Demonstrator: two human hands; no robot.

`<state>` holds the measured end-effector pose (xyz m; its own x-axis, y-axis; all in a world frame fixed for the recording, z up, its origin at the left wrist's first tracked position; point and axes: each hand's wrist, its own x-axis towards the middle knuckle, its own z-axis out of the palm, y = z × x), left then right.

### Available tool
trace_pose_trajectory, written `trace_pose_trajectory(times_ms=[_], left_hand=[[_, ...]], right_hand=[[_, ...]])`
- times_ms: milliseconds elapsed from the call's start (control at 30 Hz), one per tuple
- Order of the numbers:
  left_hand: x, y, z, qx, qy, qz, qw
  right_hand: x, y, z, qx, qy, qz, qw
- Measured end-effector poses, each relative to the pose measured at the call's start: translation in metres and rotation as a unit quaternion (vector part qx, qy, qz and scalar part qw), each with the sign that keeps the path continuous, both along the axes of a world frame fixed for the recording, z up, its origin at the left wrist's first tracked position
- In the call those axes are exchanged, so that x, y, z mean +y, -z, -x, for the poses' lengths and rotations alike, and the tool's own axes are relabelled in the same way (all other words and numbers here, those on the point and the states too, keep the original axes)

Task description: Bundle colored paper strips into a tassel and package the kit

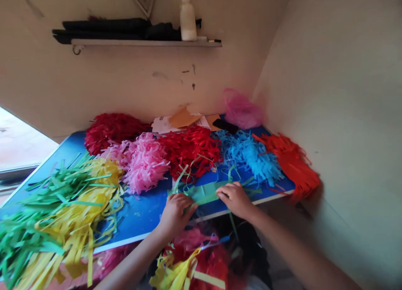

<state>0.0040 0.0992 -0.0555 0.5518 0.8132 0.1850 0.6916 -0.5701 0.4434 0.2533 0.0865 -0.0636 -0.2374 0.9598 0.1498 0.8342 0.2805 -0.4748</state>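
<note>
A sheet of light green tissue paper [205, 193] with cut strips lies at the front edge of the blue table [141, 216]. My left hand [177, 212] is closed on its left end, fingers curled and thumb pointing right. At the sheet's right end, my right hand [234, 198] pinches the paper between thumb and fingers. Loose green strips stick up beside my left hand and hang below the table edge near my right. Just behind the sheet are a red fringed bundle [191, 149] and a blue fringed bundle [251, 156].
Green [53, 193], yellow [78, 214], pink [146, 162], dark red [113, 130] and orange [292, 164] fringed bundles lie around. Behind are papers [161, 124], a black phone [225, 125] and a pink bag [241, 110]. A shelf [141, 43] holds a bottle [188, 22]. Colored paper rests below the table edge.
</note>
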Motion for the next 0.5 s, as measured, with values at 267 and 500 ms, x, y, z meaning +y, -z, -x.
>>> trace_pose_trajectory(times_ms=[267, 500], left_hand=[[0.025, 0.000, -0.019, 0.145, -0.135, 0.033, 0.980], [0.036, -0.007, -0.024, 0.227, -0.136, 0.083, 0.961]], right_hand=[[0.037, -0.001, 0.013, -0.070, 0.074, 0.069, 0.992], [0.041, -0.001, 0.015, -0.111, 0.090, 0.098, 0.985]])
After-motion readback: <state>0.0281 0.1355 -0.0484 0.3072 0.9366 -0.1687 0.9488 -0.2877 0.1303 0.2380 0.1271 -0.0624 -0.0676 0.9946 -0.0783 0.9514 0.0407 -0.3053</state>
